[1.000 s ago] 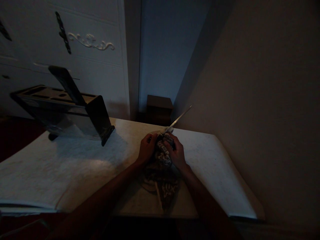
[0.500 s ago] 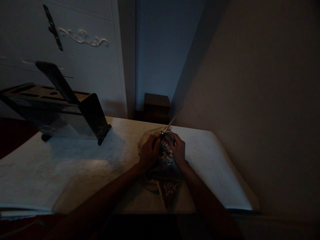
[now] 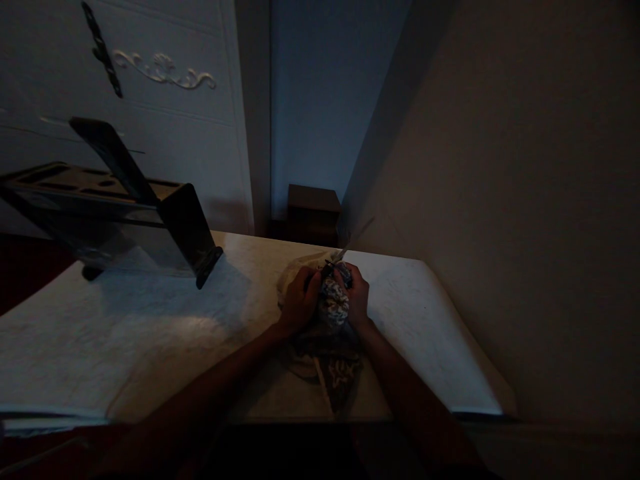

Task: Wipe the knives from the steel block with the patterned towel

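Two hands closed on a bunched cloth near the table's far edge.
The left hand (image 3: 300,299) and right hand (image 3: 357,293) grip the patterned cloth (image 3: 334,307), whose tail reaches toward the near edge of the table (image 3: 170,333); a thin, blurred blade-like thing (image 3: 356,240) slants out past the far edge. Toward the far left corner stands a knife block (image 3: 130,237), a black handle (image 3: 113,157) rising from it. Beyond the far edge sits a brown box (image 3: 314,200).
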A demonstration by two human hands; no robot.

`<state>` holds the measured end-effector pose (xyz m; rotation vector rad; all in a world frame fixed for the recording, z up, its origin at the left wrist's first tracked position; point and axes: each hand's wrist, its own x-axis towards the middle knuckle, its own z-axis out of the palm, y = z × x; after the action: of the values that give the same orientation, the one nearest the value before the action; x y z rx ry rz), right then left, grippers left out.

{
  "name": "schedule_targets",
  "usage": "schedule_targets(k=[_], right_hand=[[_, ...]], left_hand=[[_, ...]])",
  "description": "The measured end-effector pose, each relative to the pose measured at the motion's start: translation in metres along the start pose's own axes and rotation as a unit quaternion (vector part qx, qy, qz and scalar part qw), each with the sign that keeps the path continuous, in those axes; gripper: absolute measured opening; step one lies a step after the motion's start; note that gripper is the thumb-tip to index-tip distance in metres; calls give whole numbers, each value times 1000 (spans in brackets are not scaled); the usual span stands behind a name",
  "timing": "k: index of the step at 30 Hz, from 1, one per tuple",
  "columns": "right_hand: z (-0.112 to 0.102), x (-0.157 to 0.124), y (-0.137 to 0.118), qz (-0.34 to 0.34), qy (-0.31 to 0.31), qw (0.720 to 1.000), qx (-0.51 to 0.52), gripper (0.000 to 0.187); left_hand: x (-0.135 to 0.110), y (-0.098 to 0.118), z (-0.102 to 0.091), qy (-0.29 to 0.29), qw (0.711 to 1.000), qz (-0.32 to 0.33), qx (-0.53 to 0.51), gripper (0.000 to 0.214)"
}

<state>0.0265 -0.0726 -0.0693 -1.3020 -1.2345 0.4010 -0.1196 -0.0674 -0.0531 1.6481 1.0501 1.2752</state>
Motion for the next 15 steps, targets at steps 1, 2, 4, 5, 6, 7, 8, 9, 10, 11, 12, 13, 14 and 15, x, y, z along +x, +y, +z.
schedule_targets(k=[1,2,4,5,6,7,8,9,10,11,12,13,14,15], right_hand=[[0,0,1,-1,3,1000,-12,33],[0,0,2,-3,5,1000,-22,36],[0,-1,2,-7,7,999,-33,38],[0,-1,1,-8,8,999,-35,39],[0,-1,0,-9,10,999,-35,39],[0,-1,0,-10,12,999,-34,38],[1,0,-1,-9,15,999,-32,38],[1,0,-1,-8,17,999,-30,37],[1,0,-1,-6,18,999,-28,37],[2,0,-1,-3,19,999,-25,37],[2,-1,-1,-1,19,1000,-22,37],[2,-1,0,1,20,1000,-20,37],[2,-1,0,2,22,1000,-18,37],[3,-2,1,3,24,1000,-16,37]], left_hand=[[1,0,1,3,1000,-6,-11,28],[1,0,1,6,1000,-11,-22,28],[2,0,2,11,999,-20,-41,28],[2,0,2,14,998,-25,-50,28],[3,0,3,16,998,-29,-58,27],[4,-1,3,18,997,-31,-66,27],[4,-1,3,20,996,-33,-76,26],[5,-2,3,20,995,-34,-87,26],[6,-2,3,20,994,-35,-98,25],[6,-3,3,20,993,-37,-108,25],[7,-3,3,21,992,-38,-115,25],[7,-3,3,22,992,-40,-118,25],[7,-2,3,22,992,-40,-119,25],[7,-2,2,23,992,-41,-120,25]])
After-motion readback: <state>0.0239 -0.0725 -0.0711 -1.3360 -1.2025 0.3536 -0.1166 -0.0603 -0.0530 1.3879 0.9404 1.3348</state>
